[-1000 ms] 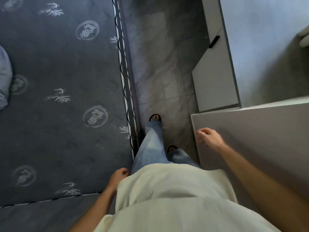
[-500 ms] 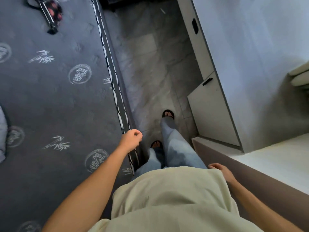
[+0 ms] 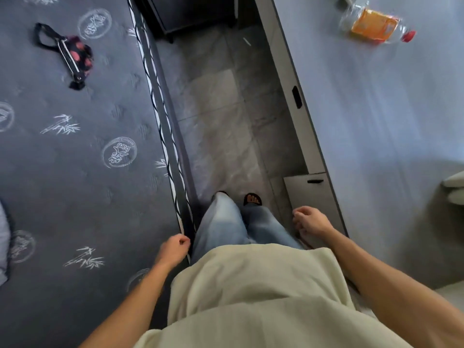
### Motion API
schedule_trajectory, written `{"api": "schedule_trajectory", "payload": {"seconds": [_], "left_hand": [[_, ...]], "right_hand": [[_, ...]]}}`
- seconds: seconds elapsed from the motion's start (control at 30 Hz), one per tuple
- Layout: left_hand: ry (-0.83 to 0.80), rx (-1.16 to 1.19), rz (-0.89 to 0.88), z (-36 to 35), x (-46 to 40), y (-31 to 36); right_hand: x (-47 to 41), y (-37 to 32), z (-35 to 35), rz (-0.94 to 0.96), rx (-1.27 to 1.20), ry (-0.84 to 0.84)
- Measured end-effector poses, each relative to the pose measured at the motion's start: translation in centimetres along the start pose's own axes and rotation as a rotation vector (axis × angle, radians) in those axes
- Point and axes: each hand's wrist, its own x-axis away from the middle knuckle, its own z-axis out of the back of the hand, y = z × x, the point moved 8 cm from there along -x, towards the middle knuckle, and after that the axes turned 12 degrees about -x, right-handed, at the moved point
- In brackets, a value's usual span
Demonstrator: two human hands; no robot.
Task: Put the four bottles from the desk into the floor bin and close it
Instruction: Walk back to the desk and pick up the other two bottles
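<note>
One clear plastic bottle (image 3: 376,26) with an orange label and a red cap lies on its side on the pale desk top (image 3: 381,116) at the far right. No other bottle and no floor bin is in view. My left hand (image 3: 173,249) hangs by my left hip at the mattress edge, fingers curled with nothing in them. My right hand (image 3: 310,221) hangs beside my right leg, in front of the desk's cabinet door, fingers loosely bent and holding nothing. Both hands are far from the bottle.
A dark patterned mattress (image 3: 75,159) fills the left side, with a small black and pink bag (image 3: 72,54) on it. A narrow strip of grey tiled floor (image 3: 218,116) runs between mattress and desk cabinets (image 3: 313,192). A dark piece of furniture (image 3: 190,13) stands at the aisle's far end.
The view has swung forward along the aisle, bringing the bottle on the desk into sight. My left hand dropped back to my hip and my right hand swung forward beside the cabinet.
</note>
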Motion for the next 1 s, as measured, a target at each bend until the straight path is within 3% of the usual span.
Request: {"api": "schedule_trajectory", "payload": {"seconds": [0.2,0.37,0.7,1.0], "left_hand": [[-0.103,-0.039,0.088,5.5,-3.4,-2.0],[-0.103,-0.126,0.040,14.2,-9.5,1.2],[-0.043,-0.099,-0.193,32.8,-19.0,20.5],[-0.047,-0.243,-0.332,40.7,-23.3,36.4]], "right_hand": [[-5.4,-14.6,-0.6,0.135,-0.022,-0.033],[-8.3,-20.1,-1.0,0.094,-0.022,0.014],[-8.4,-20.3,-1.1,-0.143,-0.120,0.086],[-10.6,-20.2,1.3,-0.344,-0.463,0.120]]}}
